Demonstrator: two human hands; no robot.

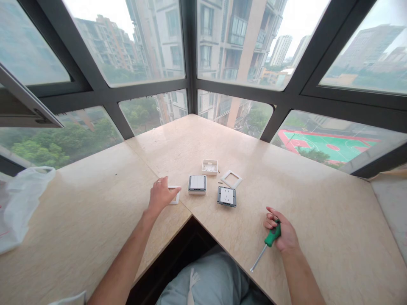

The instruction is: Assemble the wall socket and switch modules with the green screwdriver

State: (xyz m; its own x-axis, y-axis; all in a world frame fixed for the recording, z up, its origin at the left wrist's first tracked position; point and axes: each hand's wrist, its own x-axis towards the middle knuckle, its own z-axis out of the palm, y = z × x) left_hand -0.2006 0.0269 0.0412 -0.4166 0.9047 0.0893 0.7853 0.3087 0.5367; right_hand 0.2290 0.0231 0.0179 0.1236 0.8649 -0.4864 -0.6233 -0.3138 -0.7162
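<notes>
My left hand (pixel 161 195) is at a white square cover frame (pixel 175 199), thumb along its far right corner and fingers on its left side. The hand hides much of the frame. To its right sits a white switch panel with a dark surround (pixel 197 183), set on a white box. My right hand (pixel 284 233) holds a green-handled screwdriver (pixel 272 235), its metal shaft pointing down and left. A socket module (pixel 227 195) with a dark surround lies between the hands. Behind it rests a second white cover frame (pixel 231 179).
An open white mounting box (pixel 210 167) stands behind the switch, with small screws (pixel 220 183) nearby. A plastic bag (pixel 22 203) lies at the far left. The beige countertop (pixel 333 220) has an inner corner cut-out at my lap. Windows edge the back.
</notes>
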